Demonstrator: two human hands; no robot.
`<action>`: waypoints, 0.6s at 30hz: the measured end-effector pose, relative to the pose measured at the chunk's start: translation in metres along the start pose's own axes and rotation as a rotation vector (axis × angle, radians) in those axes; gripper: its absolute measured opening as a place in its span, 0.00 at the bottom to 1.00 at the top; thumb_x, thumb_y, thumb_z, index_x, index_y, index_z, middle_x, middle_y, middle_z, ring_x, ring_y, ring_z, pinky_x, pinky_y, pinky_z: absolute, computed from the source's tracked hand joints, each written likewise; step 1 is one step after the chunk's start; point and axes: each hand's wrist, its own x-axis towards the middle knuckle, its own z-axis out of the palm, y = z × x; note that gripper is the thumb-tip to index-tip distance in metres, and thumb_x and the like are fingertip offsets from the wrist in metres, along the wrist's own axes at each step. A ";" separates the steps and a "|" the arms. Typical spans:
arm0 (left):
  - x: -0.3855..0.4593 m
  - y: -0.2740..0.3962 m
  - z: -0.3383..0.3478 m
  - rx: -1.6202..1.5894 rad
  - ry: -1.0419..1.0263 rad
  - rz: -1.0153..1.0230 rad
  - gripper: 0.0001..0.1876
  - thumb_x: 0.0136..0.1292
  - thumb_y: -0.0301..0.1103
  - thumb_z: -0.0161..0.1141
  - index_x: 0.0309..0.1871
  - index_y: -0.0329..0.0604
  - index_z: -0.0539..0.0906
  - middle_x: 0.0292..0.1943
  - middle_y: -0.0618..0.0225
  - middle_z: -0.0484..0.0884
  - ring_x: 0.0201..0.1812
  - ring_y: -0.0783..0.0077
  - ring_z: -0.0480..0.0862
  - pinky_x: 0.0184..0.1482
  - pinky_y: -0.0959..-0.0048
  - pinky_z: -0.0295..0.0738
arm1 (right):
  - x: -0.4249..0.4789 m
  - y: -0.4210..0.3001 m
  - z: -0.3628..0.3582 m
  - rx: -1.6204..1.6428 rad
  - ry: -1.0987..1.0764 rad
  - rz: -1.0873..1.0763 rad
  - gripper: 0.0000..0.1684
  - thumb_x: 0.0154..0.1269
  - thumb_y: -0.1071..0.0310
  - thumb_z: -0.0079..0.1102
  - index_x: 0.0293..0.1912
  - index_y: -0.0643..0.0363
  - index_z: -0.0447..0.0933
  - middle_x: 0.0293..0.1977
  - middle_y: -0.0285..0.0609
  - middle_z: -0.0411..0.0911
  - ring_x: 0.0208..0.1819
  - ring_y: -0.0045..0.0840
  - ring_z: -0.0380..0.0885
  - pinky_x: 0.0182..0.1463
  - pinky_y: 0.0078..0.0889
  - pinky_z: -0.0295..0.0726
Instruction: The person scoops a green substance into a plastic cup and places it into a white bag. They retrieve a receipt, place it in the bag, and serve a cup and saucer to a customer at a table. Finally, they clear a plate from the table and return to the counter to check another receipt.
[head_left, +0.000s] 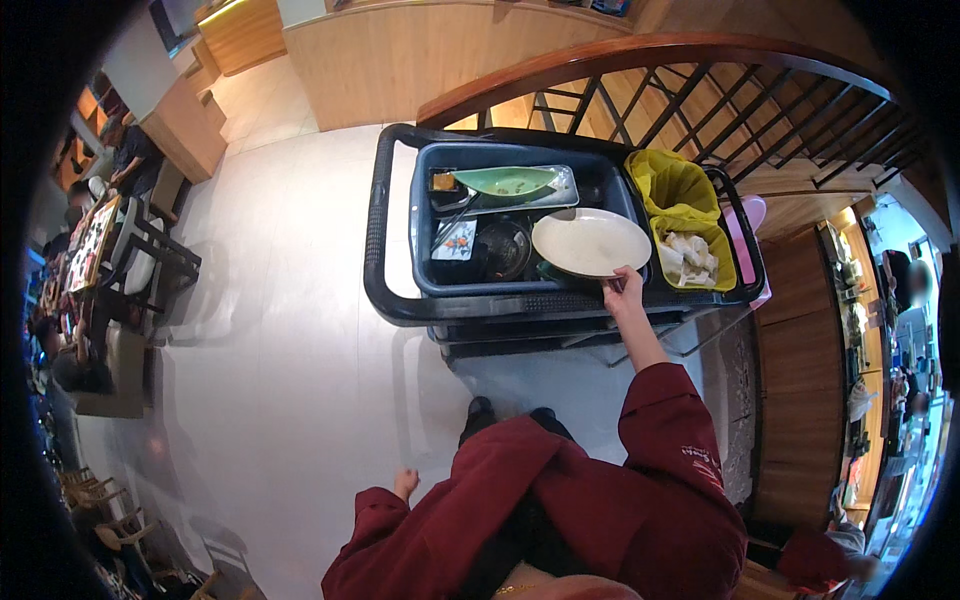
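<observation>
My right hand (624, 291) grips the near rim of a large off-white oval plate (591, 241), held over the right part of a grey-blue plastic tub (415, 225) on a black utility cart. Inside the tub lie a green leaf-shaped dish (504, 181) on a long rectangular plate (564, 196), a small square plate with an orange pattern (454, 240), a dark round bowl (504, 250) and black chopsticks (455, 217). At lower left my left hand (406, 481) hangs beside my body, well away from the cart; whether its curled fingers are closed cannot be told.
Two bins with yellow liners (672, 184) stand at the cart's right end, the nearer holding crumpled tissues (688, 256). A wooden handrail (645, 51) with black metal bars runs behind the cart. People sit at a table (94, 244) on the far left; a wooden cabinet (801, 360) stands right.
</observation>
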 end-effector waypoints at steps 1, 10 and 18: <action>-0.012 -0.001 -0.001 0.033 -0.046 -0.029 0.21 0.58 0.46 0.47 0.39 0.34 0.79 0.32 0.55 0.82 0.37 0.60 0.81 0.41 0.65 0.73 | 0.002 0.002 0.003 -0.006 0.003 0.004 0.27 0.42 0.78 0.47 0.48 0.67 0.66 0.49 0.50 0.67 0.52 0.38 0.67 0.57 0.40 0.71; -0.013 0.049 -0.014 -0.493 -0.155 -0.211 0.21 0.61 0.45 0.48 0.44 0.35 0.77 0.31 0.60 0.82 0.33 0.68 0.80 0.39 0.71 0.72 | 0.008 0.010 0.023 0.048 -0.041 0.143 0.30 0.52 0.78 0.47 0.57 0.66 0.58 0.56 0.52 0.63 0.60 0.41 0.61 0.65 0.46 0.58; 0.049 0.118 -0.017 -0.435 0.048 0.093 0.19 0.62 0.43 0.48 0.45 0.36 0.77 0.31 0.60 0.83 0.29 0.73 0.79 0.34 0.74 0.72 | -0.052 -0.035 0.044 0.193 -0.211 0.361 0.28 0.52 0.66 0.48 0.53 0.70 0.61 0.49 0.56 0.68 0.51 0.42 0.69 0.54 0.43 0.68</action>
